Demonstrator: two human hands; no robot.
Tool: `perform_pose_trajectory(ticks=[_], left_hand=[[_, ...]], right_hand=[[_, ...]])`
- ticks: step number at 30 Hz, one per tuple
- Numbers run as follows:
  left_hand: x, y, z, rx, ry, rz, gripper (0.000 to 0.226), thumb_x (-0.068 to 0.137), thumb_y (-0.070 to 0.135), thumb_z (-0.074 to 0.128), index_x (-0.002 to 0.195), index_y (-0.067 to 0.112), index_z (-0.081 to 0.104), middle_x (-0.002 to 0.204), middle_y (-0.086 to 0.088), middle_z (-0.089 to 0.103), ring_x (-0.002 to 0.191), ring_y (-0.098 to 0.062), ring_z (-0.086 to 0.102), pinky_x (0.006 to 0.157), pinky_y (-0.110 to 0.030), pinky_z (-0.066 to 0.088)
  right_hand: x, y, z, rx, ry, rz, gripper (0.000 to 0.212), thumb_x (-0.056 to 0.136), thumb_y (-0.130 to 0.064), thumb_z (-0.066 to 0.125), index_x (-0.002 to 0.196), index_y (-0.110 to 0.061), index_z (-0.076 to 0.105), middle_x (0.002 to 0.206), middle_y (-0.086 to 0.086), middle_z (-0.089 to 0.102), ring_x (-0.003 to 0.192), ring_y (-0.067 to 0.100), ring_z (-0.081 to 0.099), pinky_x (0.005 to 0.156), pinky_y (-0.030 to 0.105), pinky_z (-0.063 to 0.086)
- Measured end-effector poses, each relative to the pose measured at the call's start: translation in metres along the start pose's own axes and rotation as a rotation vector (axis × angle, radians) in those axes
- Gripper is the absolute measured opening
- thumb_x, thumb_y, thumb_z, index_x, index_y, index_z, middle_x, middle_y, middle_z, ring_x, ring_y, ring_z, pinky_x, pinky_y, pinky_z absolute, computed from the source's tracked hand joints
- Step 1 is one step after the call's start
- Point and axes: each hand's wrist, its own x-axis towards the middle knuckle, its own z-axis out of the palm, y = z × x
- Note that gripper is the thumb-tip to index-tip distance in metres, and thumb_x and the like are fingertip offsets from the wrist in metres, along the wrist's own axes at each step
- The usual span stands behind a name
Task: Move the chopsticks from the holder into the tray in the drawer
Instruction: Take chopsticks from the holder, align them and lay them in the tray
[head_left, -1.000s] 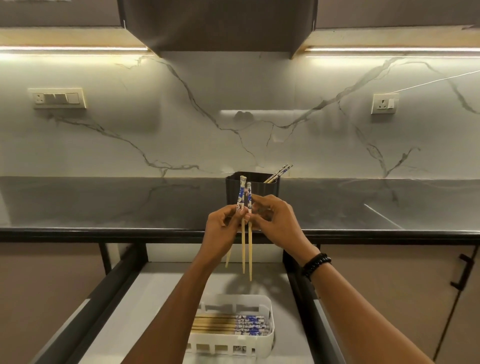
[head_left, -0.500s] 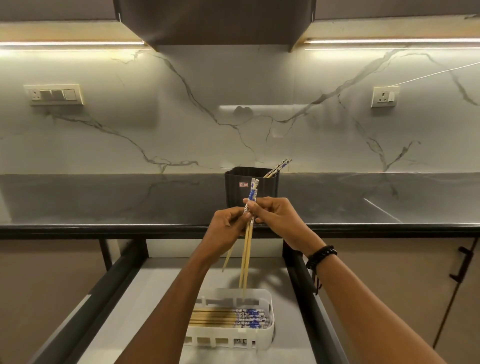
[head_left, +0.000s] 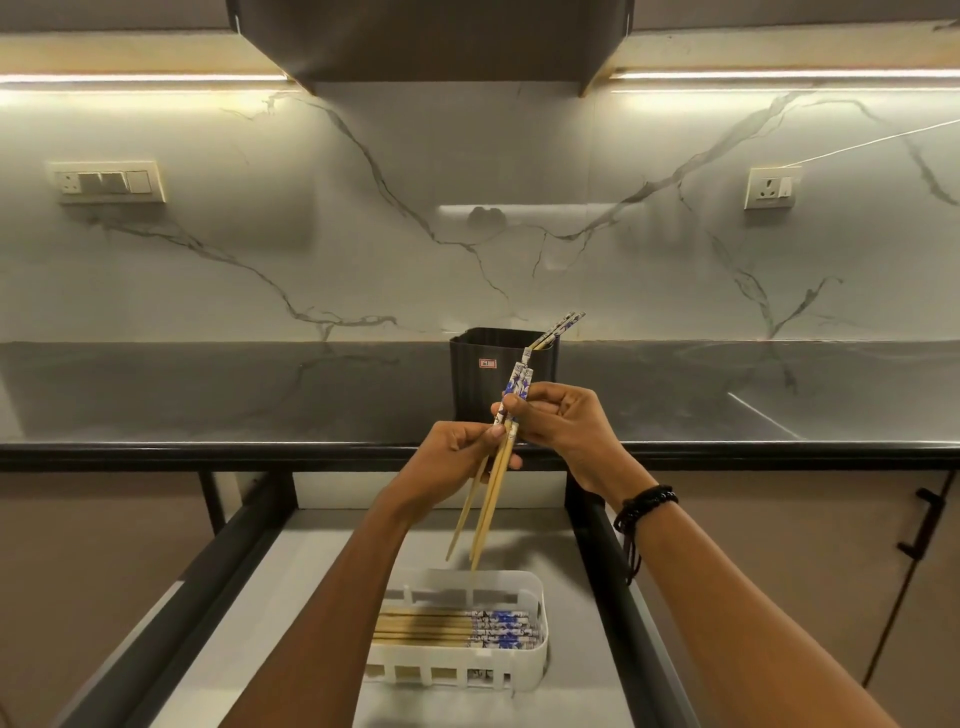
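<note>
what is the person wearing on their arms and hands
Both forearms are bare, no sleeves in view. The right wrist carries a black beaded bracelet with thin dark cords hanging from it. The left hand and right hand wear no gloves or visible rings.

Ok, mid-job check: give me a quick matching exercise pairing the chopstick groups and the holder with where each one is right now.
Column one:
1. held chopsticks
2. holder
3. tray
4. leftover chopsticks

Column two:
A. on the dark counter
B. in the open drawer
C. sticking out of the holder
D. gripped by both hands, tips down over the tray

Pairs: 1-D, 2-A, 3-B, 4-C. The left hand and right hand share the bundle.
</note>
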Motion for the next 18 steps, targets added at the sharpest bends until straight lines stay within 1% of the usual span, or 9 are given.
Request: perform_pose_trajectory(ticks=[3,6,9,11,12,13,15,16,18], left_hand=[[0.002,-0.001,0.001,0.028,0.000,-0.008,0.030,0.098,0.028,0.048,0.100,0.009,0.070,0.090,-0.010,0.075,0.084,-0.022,0.072,0.080,-0.032,0.058],[0.005,-0.002,0.005,0.135,0.072,0.032,0.034,0.095,0.035,0.050,0.099,0.009,0.072,0.084,-0.005,0.075,0.078,-0.015,0.071,0.078,-0.028,0.057],[0.009,-0.008,0.013,0.398,0.359,0.151,0.033,0.093,0.038,0.056,0.109,0.011,0.068,0.090,0.003,0.069,0.080,-0.006,0.066,0.074,-0.021,0.054],[0.007,-0.007,0.018,0.483,0.618,0.294,0.017,0.093,0.033,0.059,0.098,0.017,0.065,0.084,0.009,0.064,0.076,0.000,0.063,0.065,-0.012,0.050],[0.007,-0.006,0.020,0.482,0.668,0.359,0.011,0.094,0.031,0.059,0.091,0.021,0.064,0.077,0.012,0.062,0.072,0.002,0.063,0.060,-0.009,0.049],[0.007,-0.006,0.023,0.468,0.653,0.384,0.012,0.094,0.030,0.059,0.087,0.022,0.063,0.070,0.014,0.061,0.067,0.003,0.063,0.055,-0.008,0.048],[0.008,-0.005,0.030,0.332,0.469,0.295,0.020,0.095,0.034,0.056,0.084,0.019,0.065,0.061,0.007,0.065,0.058,-0.004,0.066,0.051,-0.013,0.051],[0.007,-0.004,0.035,0.212,0.345,0.182,0.026,0.095,0.037,0.055,0.088,0.016,0.067,0.066,0.001,0.070,0.060,-0.010,0.069,0.054,-0.017,0.054],[0.005,-0.003,0.043,-0.076,0.197,-0.028,0.034,0.095,0.042,0.052,0.104,0.014,0.066,0.091,-0.005,0.075,0.080,-0.017,0.073,0.066,-0.028,0.059]], right_hand=[[0.000,0.001,-0.001,0.023,0.000,0.004,0.029,0.073,-0.031,0.074,0.099,-0.017,0.072,0.094,0.004,0.079,0.090,0.021,0.075,0.079,0.028,0.060],[0.002,0.001,0.000,0.078,0.037,0.003,0.027,0.074,-0.028,0.074,0.098,-0.015,0.072,0.093,0.006,0.079,0.090,0.023,0.076,0.077,0.029,0.061],[0.004,0.001,-0.002,0.199,0.142,0.013,0.019,0.082,-0.020,0.073,0.099,-0.011,0.070,0.095,0.010,0.078,0.088,0.025,0.076,0.072,0.028,0.062],[0.005,0.001,-0.005,0.298,0.232,0.020,0.016,0.087,-0.015,0.070,0.102,-0.008,0.068,0.096,0.011,0.078,0.089,0.023,0.076,0.071,0.028,0.061],[0.006,0.002,-0.007,0.348,0.274,0.021,0.016,0.088,-0.014,0.069,0.103,-0.007,0.067,0.096,0.010,0.078,0.089,0.022,0.076,0.071,0.027,0.061],[0.007,0.002,-0.009,0.405,0.307,0.024,0.016,0.089,-0.014,0.068,0.103,-0.008,0.067,0.096,0.009,0.078,0.090,0.021,0.075,0.071,0.027,0.061],[0.007,0.003,-0.010,0.533,0.342,0.032,0.014,0.089,-0.013,0.068,0.102,-0.010,0.066,0.095,0.008,0.078,0.093,0.020,0.075,0.072,0.027,0.061],[0.007,0.003,-0.010,0.595,0.342,0.039,0.013,0.089,-0.013,0.067,0.102,-0.010,0.066,0.096,0.008,0.078,0.094,0.021,0.075,0.073,0.028,0.061],[0.006,0.004,-0.006,0.698,0.309,0.071,0.017,0.091,-0.012,0.064,0.107,-0.008,0.065,0.099,0.010,0.077,0.096,0.022,0.074,0.074,0.029,0.061]])
